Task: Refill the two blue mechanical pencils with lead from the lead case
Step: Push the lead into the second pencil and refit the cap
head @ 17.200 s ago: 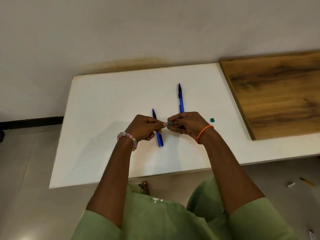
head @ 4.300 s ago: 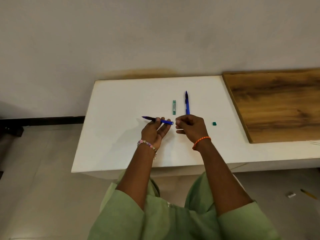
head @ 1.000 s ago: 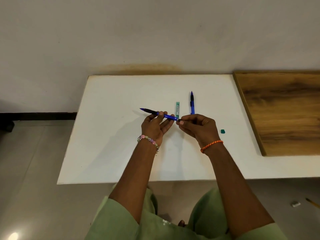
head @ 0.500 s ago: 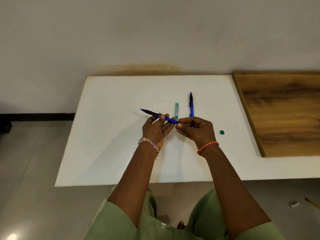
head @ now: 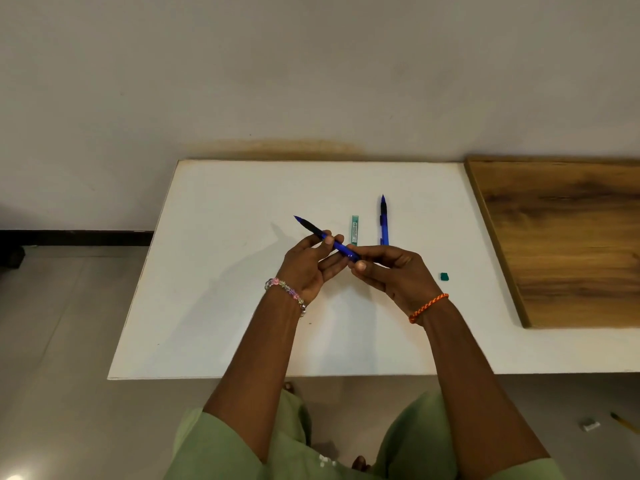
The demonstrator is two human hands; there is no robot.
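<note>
**Presently on the white table: two pencils, one lead case, two hands**

Item 1. Left hand [head: 306, 268], palm turned up, bead bracelet [head: 286, 295] at the wrist. Its thumb and fingers are curled round the middle of a blue pencil [head: 323, 237], held above the table surface. The pencil slants, its dark pointed tip up and to the left, its rear end down and to the right.

Item 2. Right hand [head: 391, 271], orange braided wristband [head: 428, 308]. Its fingers are curled, thumb and forefinger pinched together at the rear end of the held pencil. Whether anything lies between those fingertips is too small to tell.

Item 3. Second blue pencil [head: 383, 221], lying flat on the table [head: 214, 306], tip pointing away from the person. Its near end is hidden behind the right hand.

Item 4. Lead case [head: 355, 229], slim and green, lying flat just left of the second pencil and parallel to it, beyond the two hands.

Item 5. Small green piece [head: 445, 276], lying on the table to the right of the right hand, apart from it.

Item 6. Wooden board [head: 568, 244], brown, resting on the right part of the table.

Item 7. Green sleeves [head: 207, 445] and clothing at the lower edge; a small white object [head: 589, 426] and a yellow stick [head: 625, 422] on the floor at lower right.
</note>
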